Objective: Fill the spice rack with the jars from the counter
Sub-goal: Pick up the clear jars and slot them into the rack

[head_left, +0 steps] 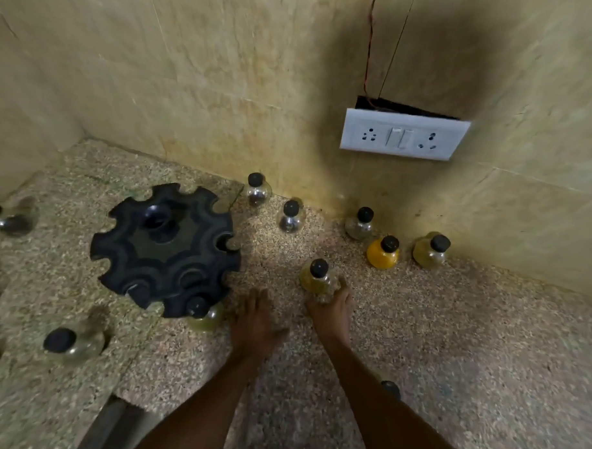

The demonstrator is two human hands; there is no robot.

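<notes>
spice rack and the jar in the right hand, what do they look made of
Spice rack: likely moulded plastic, matte black, with scalloped slots round its rim. Jar gripped by the right hand: clear and glossy, glass or plastic, yellowish contents visible through it; black cap, probably plastic.

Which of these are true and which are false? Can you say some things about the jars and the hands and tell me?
1. The right hand holds a jar with yellowish contents. True.
2. The black spice rack is full of jars. False: only one jar sits in a slot at its near edge; the other slots in view are empty.
3. The orange jar stands near the wall. True.
4. The left hand holds a jar. False: it holds nothing and lies beside the rack.
5. The socket plate lies on the counter. False: it is on the wall.
</notes>
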